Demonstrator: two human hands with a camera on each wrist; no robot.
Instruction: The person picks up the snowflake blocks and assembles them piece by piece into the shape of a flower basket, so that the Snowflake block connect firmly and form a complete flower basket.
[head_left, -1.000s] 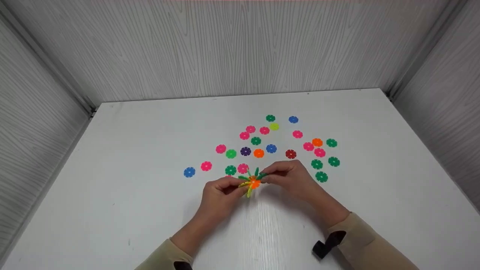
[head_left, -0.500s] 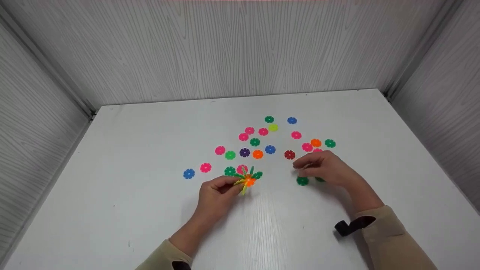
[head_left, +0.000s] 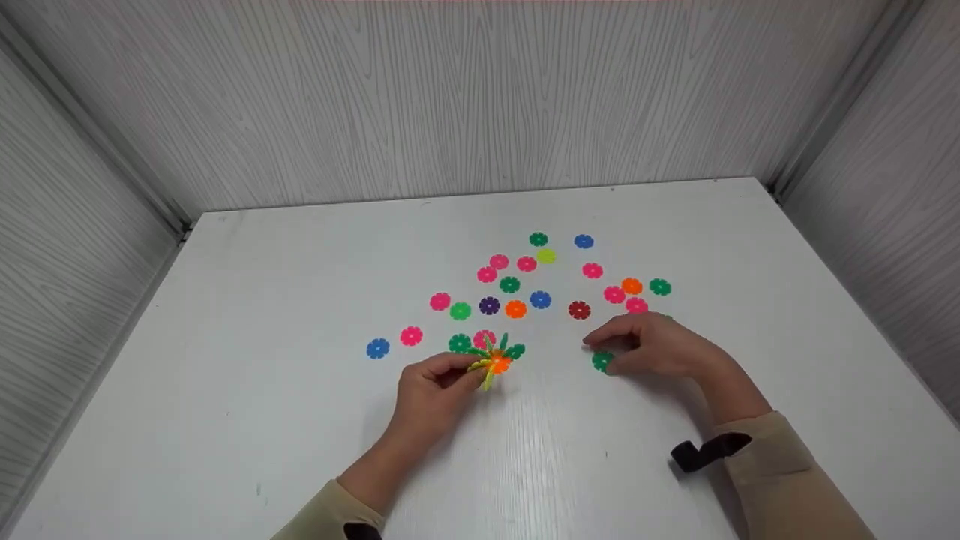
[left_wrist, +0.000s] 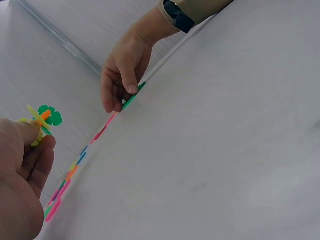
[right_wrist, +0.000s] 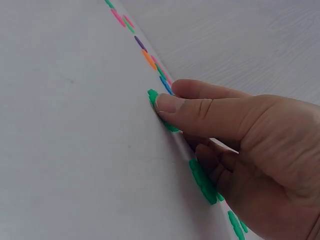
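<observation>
My left hand (head_left: 431, 397) pinches a cluster of interlocking plastic discs between thumb and fingers. At the cluster's centre is an orange disc (head_left: 501, 364), with yellow and green discs standing out around it. In the left wrist view the cluster (left_wrist: 46, 116) sticks out past my fingertips, partly hidden by them. My right hand (head_left: 660, 346) is low over the table, its thumb touching the edge of a notched green disc (head_left: 601, 361). The right wrist view has the thumb overlapping that green disc (right_wrist: 152, 95), while the index finger stays apart from the thumb.
Loose notched discs in several colours lie scattered beyond my hands, among them a dark red disc (head_left: 579, 310), a purple disc (head_left: 489, 305) and a blue disc (head_left: 378, 348). The white table (head_left: 247, 330) ends at a wood-grain back wall (head_left: 480, 97).
My right hand has left the cluster and moved right to the loose green discs. One green disc now lies farther left, by its thumb. My left hand still holds the cluster, shifted slightly left.
</observation>
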